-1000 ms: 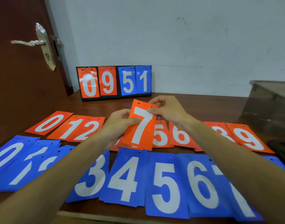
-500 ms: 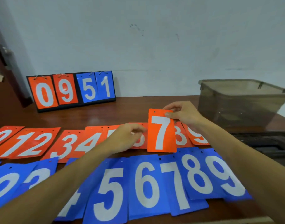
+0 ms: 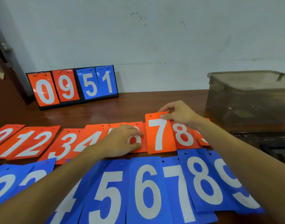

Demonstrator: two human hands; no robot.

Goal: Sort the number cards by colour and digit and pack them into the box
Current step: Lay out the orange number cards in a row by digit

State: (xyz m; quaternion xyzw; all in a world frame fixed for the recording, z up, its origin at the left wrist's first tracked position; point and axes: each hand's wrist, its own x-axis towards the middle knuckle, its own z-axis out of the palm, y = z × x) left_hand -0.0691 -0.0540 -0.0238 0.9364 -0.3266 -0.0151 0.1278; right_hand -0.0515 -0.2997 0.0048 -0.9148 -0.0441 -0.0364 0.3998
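**Wall** (image 3: pixel 154 38): pale and scuffed, filling the view from 10 to 2 o'clock.

**Table** (image 3: pixel 138 105): dark brown wood, carrying all the items below.

**Blue row** (image 3: pixel 146 191): overlapping cards with white digits, along the near edge from 8 to 4 o'clock. The 5, 6, 7, 8 and 9 read clearly. Those further left were partly hidden by the left forearm.

**Orange row** (image 3: pixel 33 143): white-digit cards just behind the blue row, running from 9 to 3 o'clock. It read 0, 1, 2, 3, 4, then one card under the left hand, then 6, 7, 8. The last card was mostly hidden by the right forearm.

**Box** (image 3: pixel 245 97): translucent grey-brown, open-topped, at 2 o'clock by the wall.

**Scoreboard** (image 3: pixel 72 88): black stand at 10 o'clock against the wall, showing orange 0 and 9 and blue 5 and 1.

**Left hand** (image 3: pixel 122 141): at centre, palm down, fingers resting on the orange 6 (image 3: pixel 135 140) and gripping nothing.

**Right hand** (image 3: pixel 179 113): at 1 o'clock, thumb and fingers pinching the top edge of the orange 7.

**Orange 7** (image 3: pixel 159 135): in the orange row between the 6 and 8, overlapping the edges of both.
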